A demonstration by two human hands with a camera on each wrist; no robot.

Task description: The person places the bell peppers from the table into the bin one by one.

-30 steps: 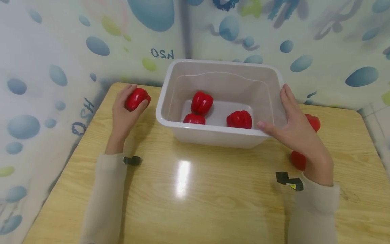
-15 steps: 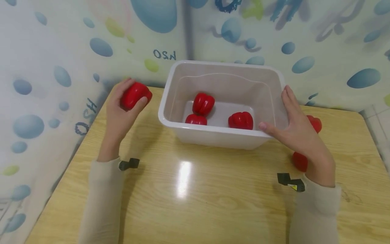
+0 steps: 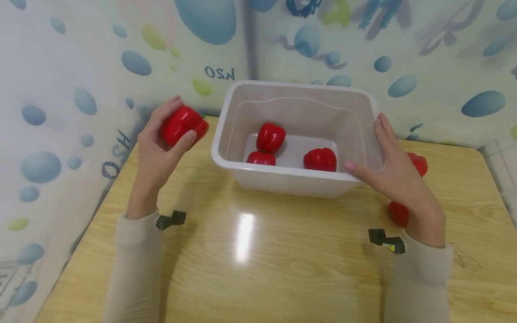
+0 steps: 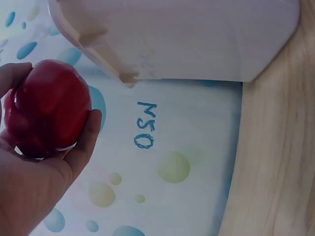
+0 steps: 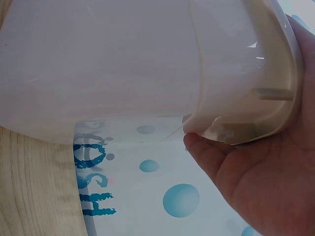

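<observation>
My left hand (image 3: 155, 143) grips a red bell pepper (image 3: 181, 125) between thumb and fingers, left of the white plastic bin (image 3: 296, 181). A bit of green shows at the pepper's far end. In the left wrist view the pepper (image 4: 49, 110) appears against the patterned wall, beside the bin's outer side (image 4: 187, 39). My right hand (image 3: 397, 172) holds the bin by its right end, thumb over the front rim and fingers along the outside. Inside lie three red bell peppers: one at the back left (image 3: 270, 137), one at the front left (image 3: 261, 158), one on the right (image 3: 320, 159).
Two more red peppers lie on the wooden table (image 3: 282, 269) right of the bin, one behind my right hand (image 3: 420, 165) and one by the wrist (image 3: 398, 214), both partly hidden. A wall with blue and green spots (image 3: 351, 49) rises behind the table.
My left hand has raised the bell pepper off the table's back left area and turned it slightly towards the bin. The right hand stays on the bin.
</observation>
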